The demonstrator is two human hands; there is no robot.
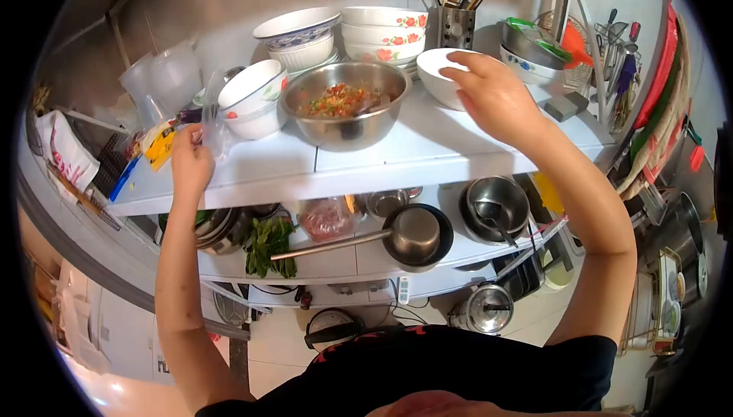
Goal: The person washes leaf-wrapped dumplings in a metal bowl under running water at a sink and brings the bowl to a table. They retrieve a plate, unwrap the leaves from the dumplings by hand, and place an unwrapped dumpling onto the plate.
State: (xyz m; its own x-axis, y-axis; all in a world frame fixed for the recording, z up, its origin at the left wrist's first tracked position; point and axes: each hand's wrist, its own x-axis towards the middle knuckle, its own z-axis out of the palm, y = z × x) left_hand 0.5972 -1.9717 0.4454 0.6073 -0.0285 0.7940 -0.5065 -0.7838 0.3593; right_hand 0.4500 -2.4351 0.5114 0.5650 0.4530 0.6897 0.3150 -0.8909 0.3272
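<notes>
My left hand [192, 163] is closed at the left of the white shelf, its fingertips against a piece of clear plastic film [217, 130]. A yellow packet [159, 147] lies just left of it. On the right, my right hand [496, 96] has its fingers spread over the rim of a white bowl [437, 85]; whether they touch it I cannot tell. Between my hands a steel mixing bowl [347, 130] holds a chopped red and green mixture [343, 101]. Two stacked flowered bowls [256, 123] stand between that bowl and my left hand.
Stacked bowls [384, 35] and a utensil holder [456, 29] line the back. A grey block [566, 106] sits near the right end. The lower shelf carries leafy greens [269, 245], a long-handled pot [413, 235] and steel bowls [496, 199]. Cloths [649, 134] hang at right.
</notes>
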